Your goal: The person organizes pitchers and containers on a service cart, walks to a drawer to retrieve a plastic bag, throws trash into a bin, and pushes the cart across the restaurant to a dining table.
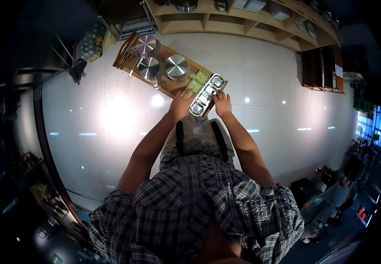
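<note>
Pale, glossy floor (pixel 265 79) on every side, lamp glare strongest to my left. Beyond the table, a long light-wood shelving unit (pixel 205 21) spans the top of the view, metal and white ware on it. Off to the right, a dark wooden cabinet (pixel 326 66). The room's far edges are too dark to read.

Directly ahead: a narrow wooden table (pixel 167 85), set slantwise, far end to the left, near end just before my legs. My checked shirt (pixel 181 198) fills the lower view.

Across the near end lies the long metal tray (pixel 203 97), a row of four rounded-corner compartments, shiny, running slantwise between my hands. Farther along stand three round vessels with bright metal faces: one (pixel 176 67) nearest the tray, one (pixel 149 68) along the left edge, one (pixel 146 45) farthest off. Whether those faces are lids or bases, cannot tell.

Left hand (pixel 180 105) at the tray's left side, palm down; right hand (pixel 223 105) at its right side, fingers at the rim. Grip on either side: cannot tell if clamped or merely resting.

Smallest: green pieces (pixel 200 78), just beside the tray, near my left fingertips.
</note>
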{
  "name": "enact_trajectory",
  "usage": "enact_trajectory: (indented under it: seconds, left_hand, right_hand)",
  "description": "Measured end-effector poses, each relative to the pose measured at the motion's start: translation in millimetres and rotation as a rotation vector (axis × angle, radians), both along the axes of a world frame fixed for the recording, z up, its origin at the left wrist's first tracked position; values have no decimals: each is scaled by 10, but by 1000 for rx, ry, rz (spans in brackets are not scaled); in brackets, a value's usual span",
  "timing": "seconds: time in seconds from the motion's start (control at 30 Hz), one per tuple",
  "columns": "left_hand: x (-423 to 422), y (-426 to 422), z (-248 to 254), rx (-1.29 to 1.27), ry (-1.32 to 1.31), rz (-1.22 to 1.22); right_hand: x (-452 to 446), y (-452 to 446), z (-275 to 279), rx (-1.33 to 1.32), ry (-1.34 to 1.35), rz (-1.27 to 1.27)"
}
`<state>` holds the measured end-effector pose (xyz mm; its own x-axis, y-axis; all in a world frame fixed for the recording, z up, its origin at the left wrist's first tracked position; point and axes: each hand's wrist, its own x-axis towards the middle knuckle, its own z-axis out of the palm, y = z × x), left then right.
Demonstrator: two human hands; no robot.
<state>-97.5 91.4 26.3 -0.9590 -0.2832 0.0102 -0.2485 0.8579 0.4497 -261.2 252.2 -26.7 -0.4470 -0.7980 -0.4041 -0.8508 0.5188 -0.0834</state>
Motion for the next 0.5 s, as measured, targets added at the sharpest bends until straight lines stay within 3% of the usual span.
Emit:
enact_trajectory:
  seconds: [0.23, 0.3, 0.37, 0.5]
  left_hand:
    - [-335, 393, -246, 100, -42, 281]
    - [-409, 657, -487, 95, -61, 381]
    - [-540, 957, -646, 13, -254, 470]
    - [-813, 1461, -949, 37, -400, 665]
  right_hand:
    - [-505, -114, -112, -38, 25, 250]
    - [-637, -124, -154, 100, -24, 338]
    - [-777, -64, -222, 75, -68, 458]
    - [-919, 78, -379, -9, -110, 683]
